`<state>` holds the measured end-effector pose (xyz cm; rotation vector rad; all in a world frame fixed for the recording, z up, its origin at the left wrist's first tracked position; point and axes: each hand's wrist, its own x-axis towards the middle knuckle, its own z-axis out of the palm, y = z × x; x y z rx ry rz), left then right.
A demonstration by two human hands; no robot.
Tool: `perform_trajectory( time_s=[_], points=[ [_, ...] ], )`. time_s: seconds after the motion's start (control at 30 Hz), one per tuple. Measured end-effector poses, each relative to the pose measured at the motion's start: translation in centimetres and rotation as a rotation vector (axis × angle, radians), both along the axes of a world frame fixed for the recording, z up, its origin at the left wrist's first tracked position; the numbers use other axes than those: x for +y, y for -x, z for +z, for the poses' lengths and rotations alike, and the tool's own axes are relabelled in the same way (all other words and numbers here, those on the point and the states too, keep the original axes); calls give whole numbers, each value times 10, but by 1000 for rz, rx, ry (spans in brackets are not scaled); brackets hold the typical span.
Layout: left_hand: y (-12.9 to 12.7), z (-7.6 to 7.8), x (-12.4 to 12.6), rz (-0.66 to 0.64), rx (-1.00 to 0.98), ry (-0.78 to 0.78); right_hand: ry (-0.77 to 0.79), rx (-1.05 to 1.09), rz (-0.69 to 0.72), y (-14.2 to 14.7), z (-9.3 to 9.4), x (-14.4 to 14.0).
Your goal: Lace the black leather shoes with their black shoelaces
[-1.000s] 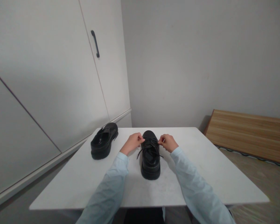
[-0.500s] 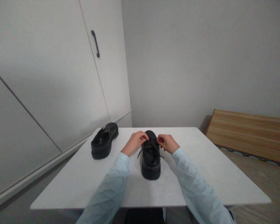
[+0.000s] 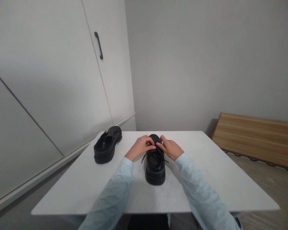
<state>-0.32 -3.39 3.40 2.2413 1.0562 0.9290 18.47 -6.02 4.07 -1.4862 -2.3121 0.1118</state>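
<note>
Left hand: my left hand [image 3: 140, 147] is curling over the front of the black lace-up shoe [image 3: 155, 166], its fingers closing narrowly on the laces [image 3: 156, 152]; I am pinching lace between thumb and fingertips.
Right hand: my right hand [image 3: 170, 148] is coming in from the other side, thumb and forefinger pinching the same laces, meeting my left fingertips over the middle of the shoe.
Shoe in hand: it is standing upright on its thick sole near the middle of the white table [image 3: 218, 179], heel toward me, toe pointing away to the wall.
Laces: loose ends are trailing off both sides of the shoe; I cannot tell how they are crossing under my fingers.
Other shoe: a second black shoe [image 3: 107, 144] is sitting well apart at my left, near the table's far left corner, untouched.
Sleeves: both my arms are wearing pale blue sleeves [image 3: 201, 195].
Around: a white cupboard [image 3: 62, 80] with a dark handle [image 3: 98, 45] is standing at left; a wooden board [image 3: 256, 137] is lying at right.
</note>
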Motion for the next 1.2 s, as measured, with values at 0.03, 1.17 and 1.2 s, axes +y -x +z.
perform_trajectory(
  time_s=[0.03,1.17,1.2],
  points=[
    [-1,-1,1,6,10,-5,-12,-63,-6,2,0,-2],
    [11,5,0,-43,-90,173,-38,-9,8,1,0,2],
    [11,4,0,-47,-102,163,-39,15,9,0,-1,3]
  ],
)
